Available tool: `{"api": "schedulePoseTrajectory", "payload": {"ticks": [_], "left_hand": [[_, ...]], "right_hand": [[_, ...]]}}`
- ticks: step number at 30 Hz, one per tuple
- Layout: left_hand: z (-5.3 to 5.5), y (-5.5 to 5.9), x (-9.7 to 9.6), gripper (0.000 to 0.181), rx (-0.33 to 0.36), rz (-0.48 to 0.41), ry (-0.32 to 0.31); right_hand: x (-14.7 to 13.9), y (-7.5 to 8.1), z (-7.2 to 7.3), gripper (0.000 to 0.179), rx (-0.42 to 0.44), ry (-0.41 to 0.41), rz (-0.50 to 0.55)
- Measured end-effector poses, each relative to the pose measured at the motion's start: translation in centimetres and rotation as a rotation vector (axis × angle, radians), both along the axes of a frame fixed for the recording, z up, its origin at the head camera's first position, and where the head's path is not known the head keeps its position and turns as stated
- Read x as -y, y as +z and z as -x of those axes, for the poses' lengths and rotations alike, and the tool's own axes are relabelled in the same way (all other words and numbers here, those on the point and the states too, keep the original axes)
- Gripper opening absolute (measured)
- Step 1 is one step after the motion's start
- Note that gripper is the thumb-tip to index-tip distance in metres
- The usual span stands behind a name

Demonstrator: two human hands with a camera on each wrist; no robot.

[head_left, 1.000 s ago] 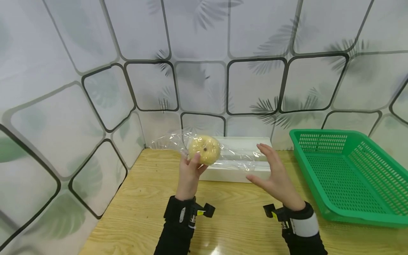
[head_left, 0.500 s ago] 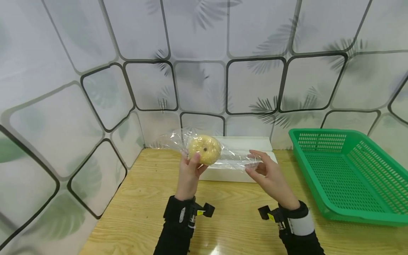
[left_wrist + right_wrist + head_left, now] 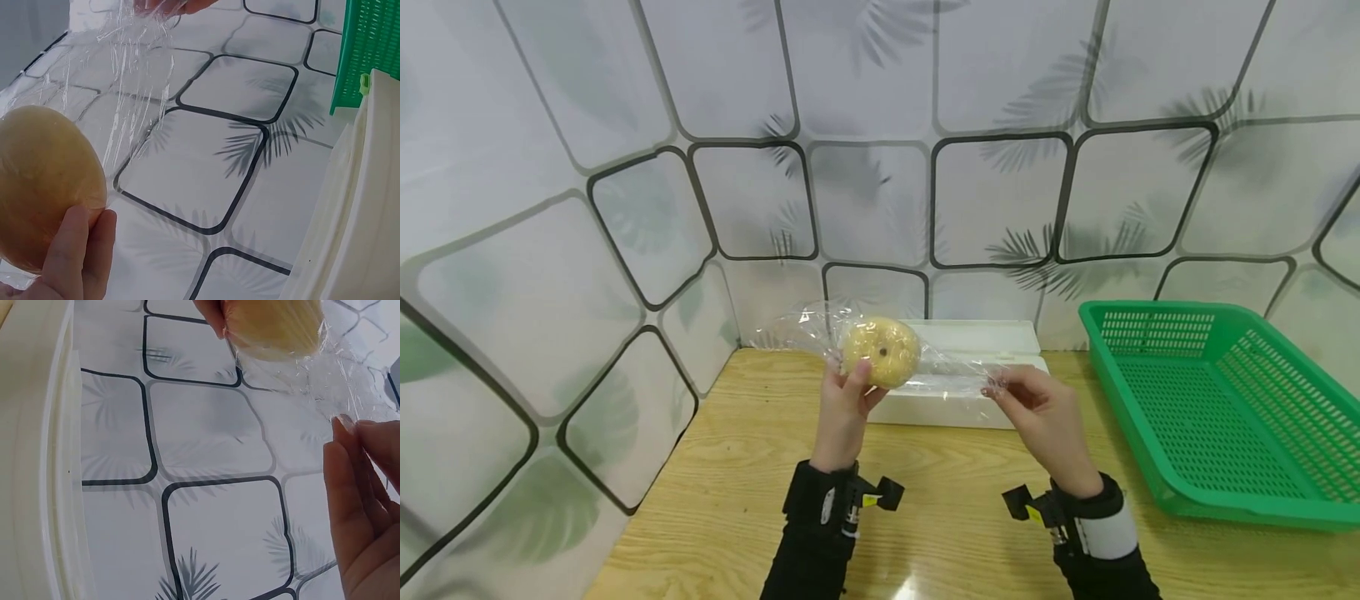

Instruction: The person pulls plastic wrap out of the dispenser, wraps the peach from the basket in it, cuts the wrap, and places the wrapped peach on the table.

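A round yellow fruit (image 3: 882,352), much like a pear, is held up above the table in my left hand (image 3: 842,408). Its small dark end spot faces the head camera. Clear plastic wrap (image 3: 951,375) lies round the fruit, with loose ends spreading to both sides. My right hand (image 3: 1047,421) pinches the right end of this wrap between thumb and fingertips. In the right wrist view the wrap stretches from the fruit (image 3: 272,328) to the pinching fingers (image 3: 344,428). The left wrist view shows left-hand fingers (image 3: 72,244) against the fruit's underside.
Behind the hands, a long white box (image 3: 940,412) stands on the wooden table (image 3: 760,483) with its lid raised; it looks like a wrap dispenser. A green plastic basket (image 3: 1195,500) occupies the right side. Patterned sheeting (image 3: 872,200) rises at the back and left.
My right hand has moved left to the wrap's loose right end, and its spread fingers have closed into a pinch on it. The left hand and fruit have stayed almost still.
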State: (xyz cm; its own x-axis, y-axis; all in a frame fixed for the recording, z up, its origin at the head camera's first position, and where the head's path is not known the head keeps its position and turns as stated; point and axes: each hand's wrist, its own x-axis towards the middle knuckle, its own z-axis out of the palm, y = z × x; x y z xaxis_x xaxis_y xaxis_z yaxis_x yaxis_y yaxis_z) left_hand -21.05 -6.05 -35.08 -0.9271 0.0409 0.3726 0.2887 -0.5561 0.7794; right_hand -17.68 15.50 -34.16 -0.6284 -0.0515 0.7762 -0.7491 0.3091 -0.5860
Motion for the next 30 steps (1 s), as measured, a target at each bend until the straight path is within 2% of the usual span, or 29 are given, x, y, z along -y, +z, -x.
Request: {"api": "schedulePoseTrajectory", "payload": {"ticks": [3, 11, 13, 15, 19, 22, 24, 30], "left_hand": [[0.0, 0.0, 0.1, 0.067, 0.007, -0.002, 0.012], [-0.1, 0.0, 0.1, 0.063, -0.008, -0.037, 0.012], [-0.1, 0.0, 0.1, 0.062, -0.017, -0.046, 0.004], [-0.1, 0.0, 0.0, 0.062, -0.023, -0.053, -0.001], [-0.2, 0.1, 0.0, 0.062, -0.027, -0.043, -0.002], [-0.2, 0.2, 0.1, 0.065, -0.026, -0.027, 0.006], [-0.2, 0.2, 0.0, 0.068, -0.024, -0.022, 0.009], [-0.2, 0.1, -0.1, 0.068, -0.040, -0.023, 0.008]], "right_hand": [[-0.2, 0.0, 0.1, 0.022, -0.036, 0.011, -0.002], [-0.5, 0.4, -0.2, 0.025, -0.096, -0.042, -0.012], [-0.5, 0.5, -0.4, 0.027, -0.071, -0.051, -0.021], [-0.5, 0.6, -0.6, 0.034, -0.011, -0.037, -0.040], [-0.7, 0.8, -0.9, 0.051, 0.130, 0.061, -0.111], [-0.7, 0.8, -1.0, 0.047, 0.182, 0.104, -0.167], [-0.5, 0.7, -1.0, 0.040, 0.185, 0.093, -0.176], [-0.1, 0.5, -0.8, 0.023, 0.136, -0.063, -0.120]]}}
